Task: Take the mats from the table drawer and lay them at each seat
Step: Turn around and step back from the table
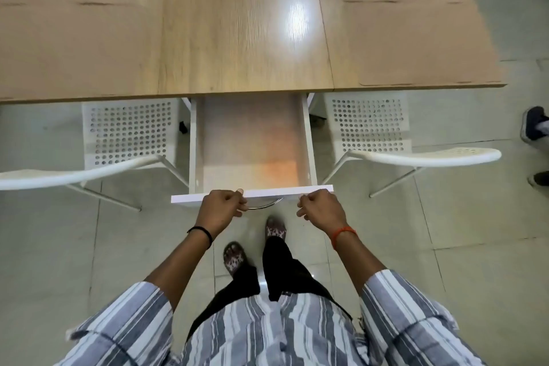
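Drawer (252, 140) pulled out at frame centre, below table (237, 38) edge; looks empty to us. Mats (416, 41) already on table, upper left and upper right, tan sheets at seats above chairs (127, 131). Left hand (221, 208) curled closed round metal handle (264, 205). Right hand (319, 206) fisted at front panel's right end, touching its edge; whether it grips anything we cannot tell. We judge both hands set to steady drawer square on runners.

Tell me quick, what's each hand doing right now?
Left hand: closed on the metal handle of the open drawer.
Right hand: closed in a loose fist at the drawer front's edge; a grip on it cannot be told.
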